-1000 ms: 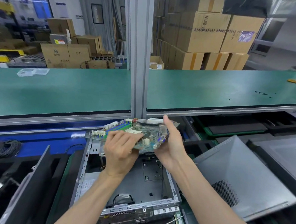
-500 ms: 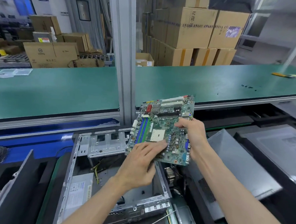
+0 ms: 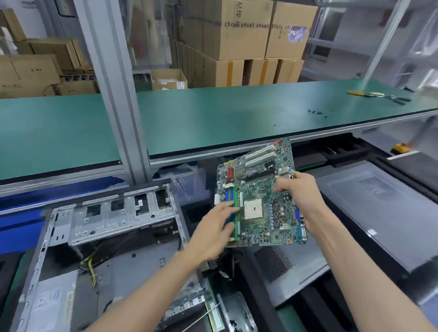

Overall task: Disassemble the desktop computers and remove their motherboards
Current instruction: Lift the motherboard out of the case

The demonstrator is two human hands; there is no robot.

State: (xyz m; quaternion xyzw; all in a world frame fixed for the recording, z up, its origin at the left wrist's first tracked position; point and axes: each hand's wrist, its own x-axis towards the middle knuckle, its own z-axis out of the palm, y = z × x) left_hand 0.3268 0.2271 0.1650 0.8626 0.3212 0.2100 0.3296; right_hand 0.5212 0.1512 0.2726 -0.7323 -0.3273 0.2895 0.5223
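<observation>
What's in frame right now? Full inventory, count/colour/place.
motherboard: 1, green, held in the air right of the open case
computer case: 1, grey metal, opened, lower left
side panel: 1, grey with a vent grille, lying right of the case
upper shelf: 1, green mat, across the middle
frame post: 1, silver, upright, left of centre
cardboard boxes: several, brown, stacked behind the shelf
small screws: a few, dark, on the shelf at right
left hand: 1, on the board's left edge, thumb over the slots
right hand: 1, grips the board's right edge
</observation>
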